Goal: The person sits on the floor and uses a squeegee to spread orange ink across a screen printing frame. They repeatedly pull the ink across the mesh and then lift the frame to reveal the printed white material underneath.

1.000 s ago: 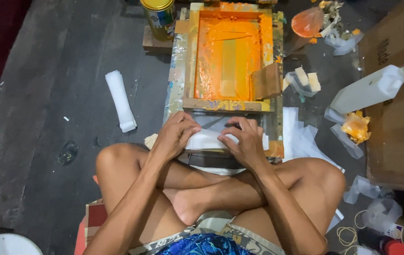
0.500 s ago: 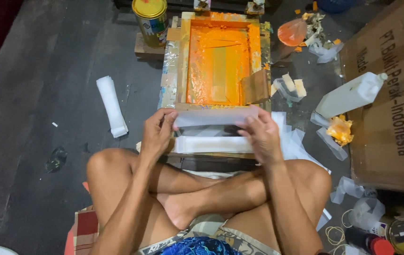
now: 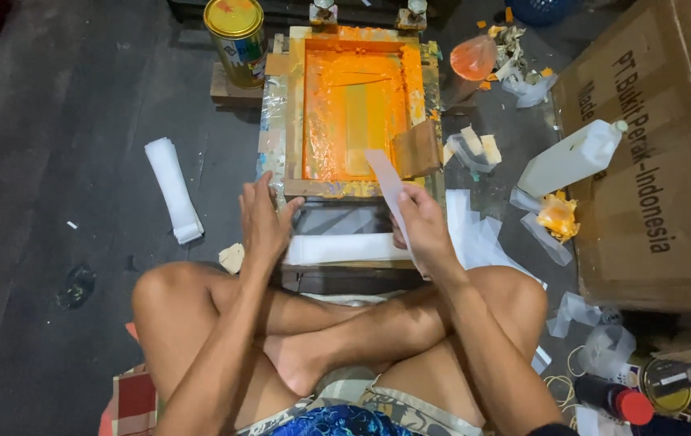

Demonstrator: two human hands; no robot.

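Left hand (image 3: 263, 220) open, fingers spread, resting at the left end of the white strip stack (image 3: 345, 248) lying just below the orange-inked screen frame (image 3: 353, 113). Right hand (image 3: 425, 230) pinches a single white strip (image 3: 386, 182), lifted upright over the frame's near edge. Farther left on the floor, a folded white bundle (image 3: 172, 190); right, a white plastic bottle (image 3: 573, 157) against a cardboard box (image 3: 660, 161).

From my end the wooden frame (image 3: 291, 121) looks rough, taped with shiny crinkled foil, its mesh caked in wet glossy orange ink. The strip (image 3: 386, 182) in the right grip (image 3: 426, 234) looks like thin matt white plastic or paper. The tin can (image 3: 236, 40) is glossy metal, the box (image 3: 660, 161) dull brown cardboard, and the floor (image 3: 63, 121) is matt and gritty.
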